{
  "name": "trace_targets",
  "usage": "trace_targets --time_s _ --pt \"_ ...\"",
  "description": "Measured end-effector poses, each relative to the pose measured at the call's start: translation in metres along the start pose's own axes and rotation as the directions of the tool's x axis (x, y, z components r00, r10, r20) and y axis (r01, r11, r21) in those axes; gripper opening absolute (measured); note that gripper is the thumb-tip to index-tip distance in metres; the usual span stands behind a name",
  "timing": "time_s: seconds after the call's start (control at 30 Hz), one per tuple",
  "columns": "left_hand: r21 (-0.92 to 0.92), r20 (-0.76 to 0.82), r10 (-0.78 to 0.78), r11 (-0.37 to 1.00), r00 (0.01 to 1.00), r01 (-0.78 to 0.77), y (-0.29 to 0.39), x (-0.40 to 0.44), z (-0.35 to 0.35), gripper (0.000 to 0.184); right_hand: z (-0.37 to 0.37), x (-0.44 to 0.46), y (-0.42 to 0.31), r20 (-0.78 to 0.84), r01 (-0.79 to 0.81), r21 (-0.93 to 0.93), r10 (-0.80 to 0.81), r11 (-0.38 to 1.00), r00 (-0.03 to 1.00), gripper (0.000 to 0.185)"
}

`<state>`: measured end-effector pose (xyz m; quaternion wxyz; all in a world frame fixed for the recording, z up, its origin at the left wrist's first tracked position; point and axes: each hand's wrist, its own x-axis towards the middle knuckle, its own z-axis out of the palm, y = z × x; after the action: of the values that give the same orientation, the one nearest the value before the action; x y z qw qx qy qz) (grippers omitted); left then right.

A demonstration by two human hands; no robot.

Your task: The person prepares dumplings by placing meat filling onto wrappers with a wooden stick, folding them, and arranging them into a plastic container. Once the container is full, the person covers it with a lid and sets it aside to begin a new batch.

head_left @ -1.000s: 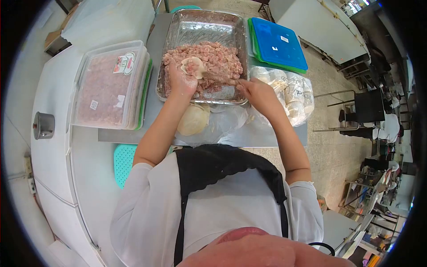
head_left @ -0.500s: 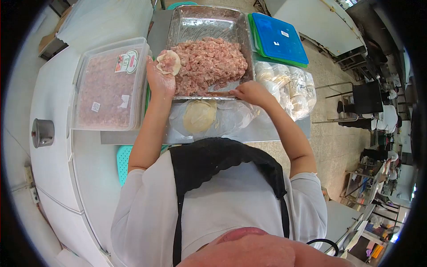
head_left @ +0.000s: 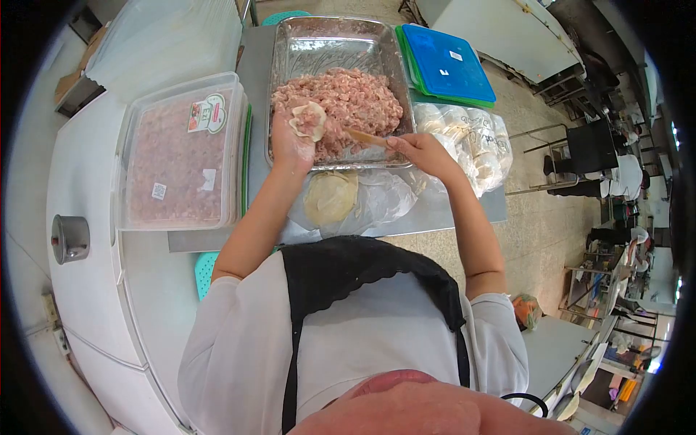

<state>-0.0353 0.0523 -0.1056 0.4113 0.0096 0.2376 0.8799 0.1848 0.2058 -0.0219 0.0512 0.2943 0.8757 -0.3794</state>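
My left hand is cupped around a round dough wrapper with a dab of pink minced meat on it, held over the near left part of a metal tray. In my right hand is a wooden spatula, its tip against the minced meat close to the wrapper. The meat lies across the middle and near part of the metal tray. On a plastic sheet in front of the tray rests a stack of pale dough wrappers.
A lidded plastic box of minced meat stands left of the tray. To the right are blue and green lids and bagged wrapper rolls. Further left sits a metal pot. People work in the far right background.
My left hand has moved right, bringing the filled wrapper over the tray. The spatula has lifted from the tray's near edge to beside the wrapper. The camera view has shifted slightly.
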Motion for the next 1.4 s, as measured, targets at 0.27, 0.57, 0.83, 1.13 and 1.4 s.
trace_targets --time_s 0.27,0.57,0.83,1.13,1.4 --pt "-0.042 -0.086 -0.06 0.997 0.994 0.057 0.0 -0.005 0.057 0.059 0.025 0.014 0.014 -0.297 0.539 -0.159 -0.561 0.827 0.773 0.031" --pt "-0.119 -0.127 0.007 0.993 0.992 -0.022 -0.01 -0.019 0.087 0.06 -0.013 0.006 -0.002 -0.22 0.423 -0.418 -0.542 0.804 0.811 0.021" --pt "0.737 0.34 0.127 0.579 0.932 -0.348 -0.007 -0.047 0.094 0.059 -0.056 -0.001 0.023 -0.109 0.467 0.132 -0.456 0.874 0.883 0.034" --pt "0.86 0.439 -0.213 -0.183 0.873 -0.477 0.0 -0.03 0.082 0.047 -0.04 0.019 0.053 0.01 0.648 0.104 -0.653 0.754 0.758 0.032" --pt "0.99 0.138 -0.107 0.048 0.985 -0.134 -0.007 -0.022 0.064 0.048 -0.026 0.037 0.056 -0.237 0.625 -0.276 -0.682 0.73 0.692 0.029"
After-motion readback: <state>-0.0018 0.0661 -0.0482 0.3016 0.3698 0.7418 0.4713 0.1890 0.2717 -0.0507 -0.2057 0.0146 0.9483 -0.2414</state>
